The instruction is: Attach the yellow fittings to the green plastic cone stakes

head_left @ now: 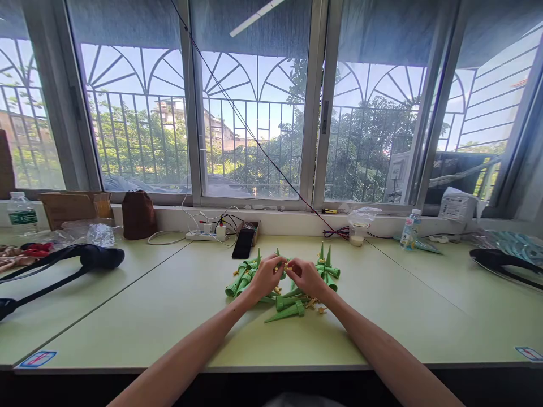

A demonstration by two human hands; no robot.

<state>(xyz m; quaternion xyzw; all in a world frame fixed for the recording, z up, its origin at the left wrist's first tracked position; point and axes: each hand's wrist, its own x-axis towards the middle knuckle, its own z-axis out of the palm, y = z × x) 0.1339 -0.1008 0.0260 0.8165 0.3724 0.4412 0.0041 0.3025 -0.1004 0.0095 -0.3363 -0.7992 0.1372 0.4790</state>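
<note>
Forearms [195,355], green spikes [285,313], pale tabletop [139,316], windows [250,141]

Pale green table [148,316] before metal-framed windows [319,102], barred grille [263,101] and sunlit trees [369,135] outside.

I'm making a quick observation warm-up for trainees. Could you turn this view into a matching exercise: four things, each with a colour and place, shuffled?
Things:
1. Cone-shaped parts
2. Small loose pieces
3. Drawstring pouch
4. Phone

Colour and place:
A. Yellowish, scattered on the table
B. Black, just right of the power strip in the picture
C. Green, around the left hand and right hand
D. Brown, just right of the cardboard box in the picture

Right pairs: 1-C, 2-A, 3-D, 4-B
</note>
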